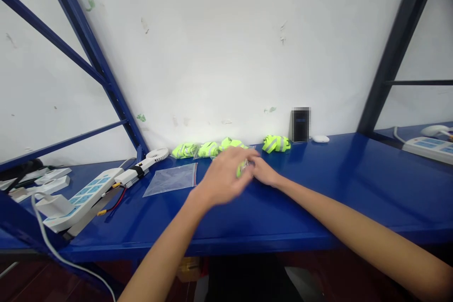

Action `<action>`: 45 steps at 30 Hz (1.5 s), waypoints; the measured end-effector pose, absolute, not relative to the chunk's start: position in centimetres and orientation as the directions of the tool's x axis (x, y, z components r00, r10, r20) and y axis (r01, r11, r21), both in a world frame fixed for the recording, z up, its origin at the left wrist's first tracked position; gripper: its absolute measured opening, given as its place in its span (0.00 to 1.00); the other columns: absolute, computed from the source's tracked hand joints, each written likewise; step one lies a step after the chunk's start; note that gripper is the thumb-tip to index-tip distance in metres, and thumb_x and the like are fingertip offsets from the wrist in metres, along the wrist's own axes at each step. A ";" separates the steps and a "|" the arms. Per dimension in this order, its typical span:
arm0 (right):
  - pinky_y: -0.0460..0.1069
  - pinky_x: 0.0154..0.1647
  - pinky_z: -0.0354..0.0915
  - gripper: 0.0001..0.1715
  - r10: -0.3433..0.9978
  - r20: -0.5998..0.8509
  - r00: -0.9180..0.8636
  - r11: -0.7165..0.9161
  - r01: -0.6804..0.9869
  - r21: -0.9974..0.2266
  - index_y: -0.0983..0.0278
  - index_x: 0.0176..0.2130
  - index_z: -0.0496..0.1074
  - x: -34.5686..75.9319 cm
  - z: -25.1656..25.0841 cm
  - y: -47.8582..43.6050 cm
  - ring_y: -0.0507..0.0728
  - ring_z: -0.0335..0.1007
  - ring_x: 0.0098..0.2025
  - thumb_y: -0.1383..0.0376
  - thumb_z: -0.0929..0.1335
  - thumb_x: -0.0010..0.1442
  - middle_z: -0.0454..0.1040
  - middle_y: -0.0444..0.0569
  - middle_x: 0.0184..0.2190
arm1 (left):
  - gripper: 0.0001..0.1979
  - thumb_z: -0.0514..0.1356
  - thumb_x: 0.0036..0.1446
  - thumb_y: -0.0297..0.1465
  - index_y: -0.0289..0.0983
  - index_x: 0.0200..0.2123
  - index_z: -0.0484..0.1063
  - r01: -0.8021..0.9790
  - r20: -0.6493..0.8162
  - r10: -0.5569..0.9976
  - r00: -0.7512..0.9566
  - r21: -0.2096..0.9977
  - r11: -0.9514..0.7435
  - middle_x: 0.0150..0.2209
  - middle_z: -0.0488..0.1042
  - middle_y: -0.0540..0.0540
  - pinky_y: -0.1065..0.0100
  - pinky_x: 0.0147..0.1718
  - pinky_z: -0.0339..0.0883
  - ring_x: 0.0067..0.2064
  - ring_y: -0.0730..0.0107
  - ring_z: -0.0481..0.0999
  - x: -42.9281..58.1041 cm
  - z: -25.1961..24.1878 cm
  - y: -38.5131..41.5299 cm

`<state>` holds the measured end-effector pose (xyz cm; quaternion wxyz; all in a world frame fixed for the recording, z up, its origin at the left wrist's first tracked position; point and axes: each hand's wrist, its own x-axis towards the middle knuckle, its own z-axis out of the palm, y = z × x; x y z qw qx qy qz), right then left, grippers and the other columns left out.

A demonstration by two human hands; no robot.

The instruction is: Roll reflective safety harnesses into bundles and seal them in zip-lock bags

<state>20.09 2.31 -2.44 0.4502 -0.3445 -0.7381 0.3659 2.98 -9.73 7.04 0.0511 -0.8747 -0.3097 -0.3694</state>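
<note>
My left hand [226,174] is curled above the desk, its thumb and fingers bent around a small neon-yellow reflective strap bundle [240,168]. Only a sliver of that bundle shows in the gap; a clear, shiny edge lies beside it. My right hand [264,171] meets it from the other side, low on the desk, with its fingers closed and partly hidden behind my left fingers. Flat on the desk to the left is a clear zip bag [171,179] with a red seal line. Behind my hands sit bagged yellow reflective bundles [208,149], and an unbagged-looking one [276,143] is farther right.
On the left stand a power strip [85,193], a white handheld fan [157,154] and a cable with yellow connectors [115,200]. By the wall are a dark upright box [300,125] and a white rounded object [320,139]. Blue frame posts [116,99] flank the blue desk [354,184].
</note>
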 end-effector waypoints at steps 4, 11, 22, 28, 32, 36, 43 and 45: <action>0.57 0.45 0.71 0.23 0.819 0.375 -0.435 0.489 0.187 -0.852 0.67 0.48 0.76 20.1 -1.5 1.8 0.64 0.75 0.42 0.61 0.70 0.52 0.79 0.53 0.43 | 0.19 0.50 0.63 0.38 0.37 0.53 0.67 0.831 0.549 0.804 0.229 0.319 -0.456 0.48 0.70 0.37 0.50 0.54 0.60 0.52 0.53 0.68 -0.5 1.8 -0.8; 0.57 0.47 0.69 0.26 0.805 0.348 -0.480 0.515 0.275 -0.812 0.64 0.49 0.76 20.7 -0.6 1.4 0.63 0.73 0.41 0.56 0.72 0.51 0.77 0.51 0.39 | 0.24 0.46 0.64 0.42 0.36 0.57 0.62 0.805 0.476 0.878 -0.058 0.542 -0.241 0.51 0.69 0.33 0.50 0.54 0.57 0.56 0.49 0.66 -0.7 -2.9 0.5; 0.60 0.56 0.60 0.29 0.761 0.368 -0.535 0.614 0.408 -0.676 0.62 0.48 0.75 20.7 -2.0 2.0 0.66 0.66 0.51 0.55 0.75 0.47 0.71 0.53 0.46 | 0.17 0.50 0.64 0.41 0.38 0.49 0.66 0.698 0.608 0.789 0.087 0.529 -0.483 0.47 0.71 0.41 0.61 0.50 0.63 0.50 0.60 0.71 -1.6 -2.3 -0.7; 0.56 0.53 0.64 0.22 0.768 0.395 -0.504 0.559 0.229 -0.797 0.63 0.41 0.78 20.5 -0.7 1.3 0.65 0.71 0.47 0.60 0.76 0.45 0.77 0.51 0.42 | 0.15 0.53 0.63 0.41 0.38 0.46 0.67 0.690 0.761 0.643 0.080 0.424 -0.587 0.44 0.71 0.42 0.62 0.51 0.62 0.49 0.62 0.71 -0.9 -1.5 -1.0; 0.57 0.52 0.67 0.24 0.820 0.295 -0.491 0.407 0.136 -0.903 0.63 0.43 0.78 20.8 -0.4 1.0 0.66 0.72 0.48 0.61 0.76 0.43 0.79 0.50 0.42 | 0.18 0.55 0.61 0.44 0.38 0.48 0.66 0.704 0.809 0.587 -0.011 0.423 -0.570 0.45 0.72 0.41 0.63 0.49 0.63 0.48 0.61 0.72 -0.8 -1.3 -1.2; 0.59 0.52 0.67 0.24 0.848 0.260 -0.462 0.334 0.083 -0.939 0.64 0.43 0.78 20.3 -0.4 0.6 0.66 0.73 0.48 0.62 0.76 0.44 0.79 0.52 0.43 | 0.18 0.53 0.63 0.44 0.38 0.49 0.64 0.668 0.802 0.591 -0.084 0.485 -0.563 0.43 0.72 0.43 0.65 0.46 0.64 0.45 0.63 0.73 -0.6 -1.2 -1.6; 0.60 0.56 0.63 0.23 0.866 0.414 -0.281 0.451 0.077 -0.889 0.64 0.44 0.77 19.6 -0.6 0.7 0.65 0.70 0.50 0.62 0.74 0.46 0.76 0.53 0.47 | 0.19 0.46 0.66 0.43 0.40 0.54 0.59 0.529 0.576 0.743 -0.341 0.771 -0.355 0.36 0.72 0.46 0.64 0.39 0.67 0.36 0.65 0.74 -0.9 -0.5 -1.1; 0.60 0.59 0.59 0.22 0.861 0.462 -0.212 0.494 0.134 -0.859 0.64 0.42 0.78 19.8 -0.7 1.1 0.65 0.67 0.53 0.61 0.74 0.46 0.73 0.52 0.50 | 0.19 0.48 0.64 0.44 0.40 0.53 0.60 0.373 0.447 0.812 -0.376 0.875 -0.309 0.33 0.72 0.47 0.64 0.33 0.69 0.32 0.66 0.75 -1.3 -0.4 -0.5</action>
